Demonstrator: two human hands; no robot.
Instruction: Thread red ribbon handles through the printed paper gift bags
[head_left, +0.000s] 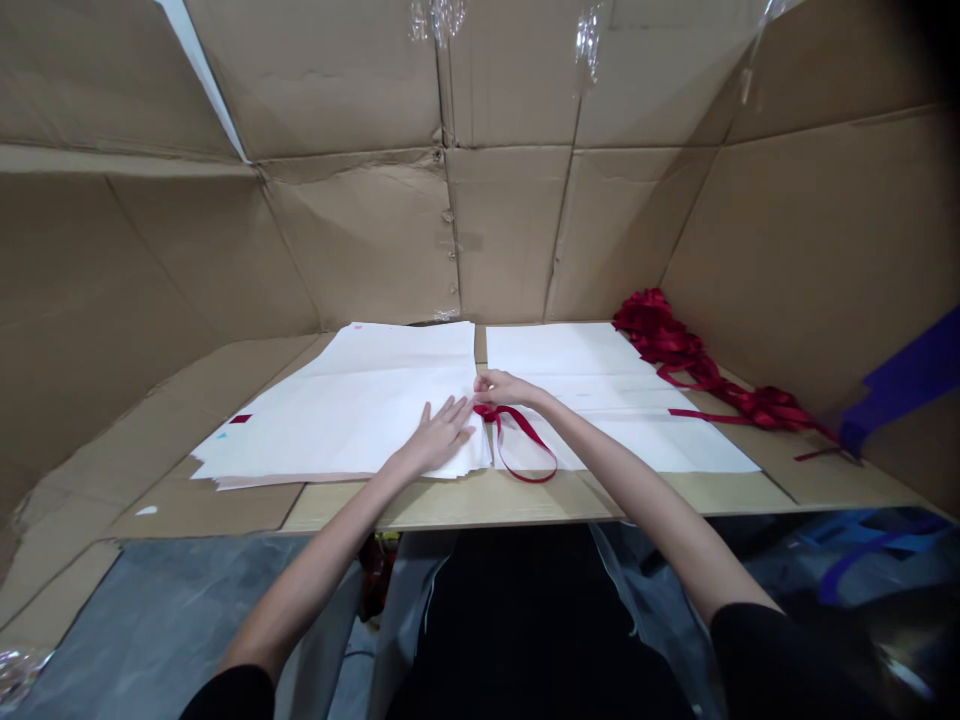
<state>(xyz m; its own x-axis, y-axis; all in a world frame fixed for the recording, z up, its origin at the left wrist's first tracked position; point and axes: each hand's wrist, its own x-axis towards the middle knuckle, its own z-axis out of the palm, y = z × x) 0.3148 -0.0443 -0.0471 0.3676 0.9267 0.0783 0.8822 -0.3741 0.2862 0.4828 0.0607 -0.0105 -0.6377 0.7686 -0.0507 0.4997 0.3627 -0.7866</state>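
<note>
My left hand lies flat with its fingers spread on a thick stack of white paper sheets, near the stack's right edge. Just beyond it, my right hand has thumb and fingers pinched together at that same edge. What sits between those fingertips is too small to make out. A dark red ribbon lies directly below the right hand, its loop curving toward the table's front edge and its other end bunched at the stack. To the right, more white sheets lie flat under my right forearm.
A tangled heap of red ribbon runs along the right cardboard wall. Purple-blue strips hang at the far right. Cardboard panels enclose the table's back and left. A small red piece lies at the stack's left edge.
</note>
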